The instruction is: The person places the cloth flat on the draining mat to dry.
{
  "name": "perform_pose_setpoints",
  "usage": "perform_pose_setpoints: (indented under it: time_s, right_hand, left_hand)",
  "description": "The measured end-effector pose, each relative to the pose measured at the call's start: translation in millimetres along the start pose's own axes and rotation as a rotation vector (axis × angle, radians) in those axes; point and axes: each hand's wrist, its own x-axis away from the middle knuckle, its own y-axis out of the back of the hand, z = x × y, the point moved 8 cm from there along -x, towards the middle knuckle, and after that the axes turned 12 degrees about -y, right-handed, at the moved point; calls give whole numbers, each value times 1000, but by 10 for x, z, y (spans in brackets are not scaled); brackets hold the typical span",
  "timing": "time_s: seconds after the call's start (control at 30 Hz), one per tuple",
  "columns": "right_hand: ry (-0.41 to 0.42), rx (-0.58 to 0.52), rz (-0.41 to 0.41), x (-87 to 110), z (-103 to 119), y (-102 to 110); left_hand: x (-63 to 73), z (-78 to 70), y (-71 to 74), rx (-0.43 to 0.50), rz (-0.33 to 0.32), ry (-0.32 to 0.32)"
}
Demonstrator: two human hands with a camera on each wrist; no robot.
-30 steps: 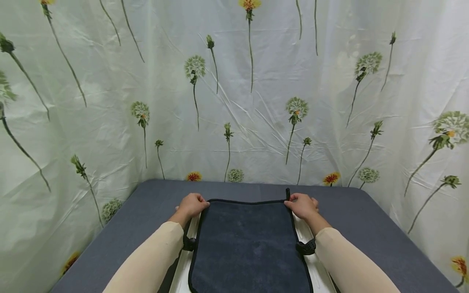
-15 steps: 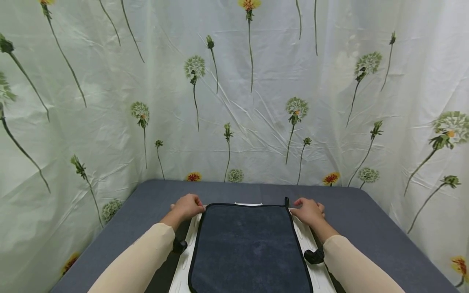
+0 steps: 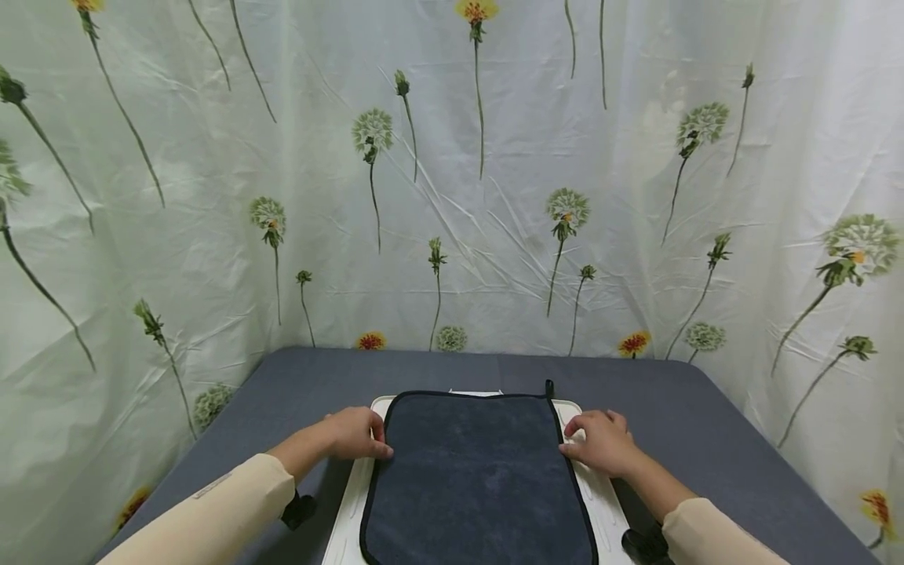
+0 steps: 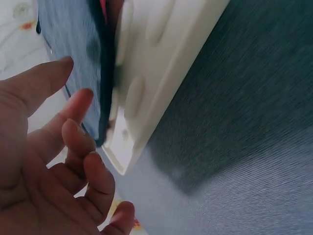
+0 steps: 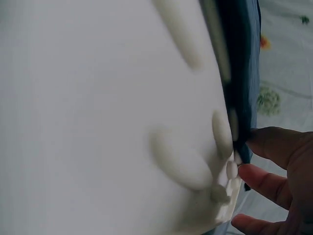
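A dark blue cloth [image 3: 480,479] with black trim lies flat over a white plastic board [image 3: 607,506]. A black hanging loop [image 3: 549,388] sticks up at its far right corner. My left hand [image 3: 353,433] is at the cloth's left edge, thumb tip right at the trim. In the left wrist view its fingers are loosely bent and apart, with nothing between them. My right hand [image 3: 600,443] is at the opposite edge. The right wrist view has its thumb on the cloth border and the index finger apart from it, beside the board's raised ridges [image 5: 178,159].
The board rests on a table with a dark grey cover [image 3: 311,380]. Behind and at both sides hangs a pale curtain [image 3: 480,259] printed with dandelions. Black wrist cameras [image 3: 298,510] are strapped below both sleeves.
Both hands have left the cloth's far corners and come nearer along its side edges. The far edge has come down slightly toward me, exposing the board's far rim. The cloth now lies flat.
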Motion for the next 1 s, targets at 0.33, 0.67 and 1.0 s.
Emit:
perform_pose_setpoints:
  time_s: [0.33, 0.67, 1.0]
  right_hand:
    - [43, 27, 66, 489, 5, -58]
    - [170, 109, 127, 897, -4, -40]
    - [340, 135, 217, 973, -233, -339]
  left_hand:
    - [293, -272, -192, 26, 164, -39]
    - [529, -623, -359, 33, 272, -191]
    - [643, -879, -426, -200, 284, -376]
